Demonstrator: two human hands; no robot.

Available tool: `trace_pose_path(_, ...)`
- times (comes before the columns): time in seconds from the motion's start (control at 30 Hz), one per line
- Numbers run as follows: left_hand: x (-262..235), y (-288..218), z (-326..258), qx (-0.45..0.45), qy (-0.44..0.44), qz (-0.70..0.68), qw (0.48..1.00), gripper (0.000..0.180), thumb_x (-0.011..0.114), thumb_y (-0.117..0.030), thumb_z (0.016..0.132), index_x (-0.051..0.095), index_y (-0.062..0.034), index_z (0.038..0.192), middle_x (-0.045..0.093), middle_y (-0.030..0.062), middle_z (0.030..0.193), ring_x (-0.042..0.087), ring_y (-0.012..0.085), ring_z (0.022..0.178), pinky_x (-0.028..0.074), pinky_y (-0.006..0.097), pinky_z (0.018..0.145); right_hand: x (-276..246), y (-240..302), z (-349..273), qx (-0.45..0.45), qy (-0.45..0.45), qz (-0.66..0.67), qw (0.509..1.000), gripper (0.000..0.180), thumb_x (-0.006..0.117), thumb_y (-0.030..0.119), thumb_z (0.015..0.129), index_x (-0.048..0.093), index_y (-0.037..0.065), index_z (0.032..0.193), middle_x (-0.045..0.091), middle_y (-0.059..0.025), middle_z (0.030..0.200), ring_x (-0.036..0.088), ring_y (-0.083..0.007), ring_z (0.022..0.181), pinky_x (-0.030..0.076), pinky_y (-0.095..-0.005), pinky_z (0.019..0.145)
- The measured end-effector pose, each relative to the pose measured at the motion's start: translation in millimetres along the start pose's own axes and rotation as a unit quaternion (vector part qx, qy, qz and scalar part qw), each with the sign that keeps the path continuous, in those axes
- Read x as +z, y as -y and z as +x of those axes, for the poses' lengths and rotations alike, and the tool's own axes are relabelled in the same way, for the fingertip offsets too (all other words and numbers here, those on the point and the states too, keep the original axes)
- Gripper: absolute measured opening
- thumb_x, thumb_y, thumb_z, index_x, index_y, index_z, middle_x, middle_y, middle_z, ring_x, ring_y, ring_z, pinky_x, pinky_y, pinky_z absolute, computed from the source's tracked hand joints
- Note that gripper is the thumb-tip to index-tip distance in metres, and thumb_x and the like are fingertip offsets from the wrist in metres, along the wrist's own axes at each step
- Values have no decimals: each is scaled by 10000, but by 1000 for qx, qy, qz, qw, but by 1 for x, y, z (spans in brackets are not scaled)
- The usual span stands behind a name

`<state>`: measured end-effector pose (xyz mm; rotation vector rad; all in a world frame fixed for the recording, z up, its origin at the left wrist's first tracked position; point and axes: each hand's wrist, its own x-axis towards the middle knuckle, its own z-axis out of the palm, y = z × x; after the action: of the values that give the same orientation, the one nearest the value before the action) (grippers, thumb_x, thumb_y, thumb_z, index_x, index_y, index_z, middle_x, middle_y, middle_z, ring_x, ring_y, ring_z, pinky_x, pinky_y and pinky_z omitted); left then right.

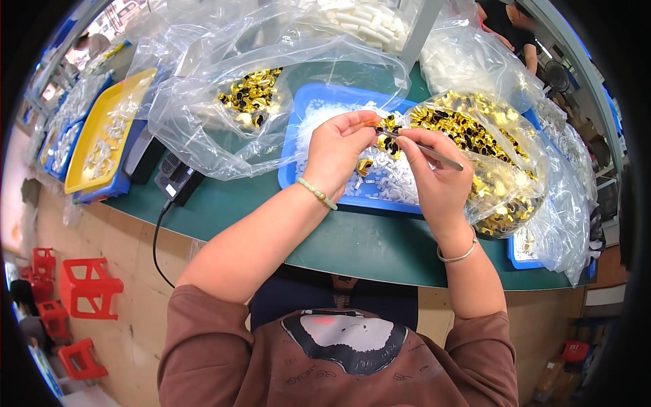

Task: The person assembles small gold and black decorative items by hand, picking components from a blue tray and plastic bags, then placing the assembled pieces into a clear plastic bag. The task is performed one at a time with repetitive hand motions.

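While the left hand (332, 150) pinches a small glossy gold piece (372, 124), the right hand (442, 186) clamps slim metal tweezers (444, 159).

1. The tweezers (444, 159) look like bare grey metal, smooth with a dull sheen.
2. The gold pieces (468, 132) have a mirror-like, metallic gloss on their gold faces; their dark sides look black.
3. The clear bag (203, 142) is thin, crinkled plastic, shiny along its folds.
4. The blue tray (290, 149) is smooth plastic; the white bits (393, 186) in it look matt and plastic.
5. The counter (352, 244) has a smooth green top with a faint sheen.
6. The bangle (456, 260) is polished, silvery metal; the bracelet (319, 193) has smooth beads.
7. The brown shirt (210, 353) is soft matt cloth.
8. The red stools (88, 288) are plastic.
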<state>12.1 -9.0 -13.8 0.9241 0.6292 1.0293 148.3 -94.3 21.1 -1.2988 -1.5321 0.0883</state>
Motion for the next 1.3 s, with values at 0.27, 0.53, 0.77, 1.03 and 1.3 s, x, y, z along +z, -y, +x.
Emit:
trace_pose_path(0.27,0,0,0,1,-3,3,1000,273,621,-15,879,620,48,1144,660,101,1123,635,163,1009,520,268,911,4,0,0,20,-21,24,999,98,722,42,848,699,-15,925,691,-81,847,670,-137,746,512,-238,667)
trace_pose_path(0.53,0,1,1,-1,-1,5,1000,267,622,-11,876,625,43,1138,660,96,1118,636,159,992,523,260,898,3,-2,-1,35,-10,44,998,115,702,14,872,699,-29,979,695,-58,910,641,-89,795,505,-209,711)
trace_pose_path(0.77,0,0,1,0,-1,7,1000,270,620,-6,878,622,48,1143,658,100,1120,637,162,989,525,260,898,5,-1,-1,22,-40,57,997,104,725,47,842,701,-14,922,700,-89,846,690,-152,749,529,-248,670)
trace_pose_path(1.03,-1,2,2,0,3,9,1000,274,624,-7,877,624,41,1146,662,91,1117,636,156,991,523,262,897,5,-5,0,61,-35,93,993,107,716,54,854,703,-16,933,705,-79,858,688,-136,768,532,-238,687)
trace_pose_path(1.3,0,0,0,-1,6,7,1000,269,631,-13,876,631,33,1141,667,88,1114,635,150,985,521,256,892,5,-1,1,38,-30,66,997,94,719,19,842,701,-19,925,704,-81,857,674,-130,779,543,-242,692)
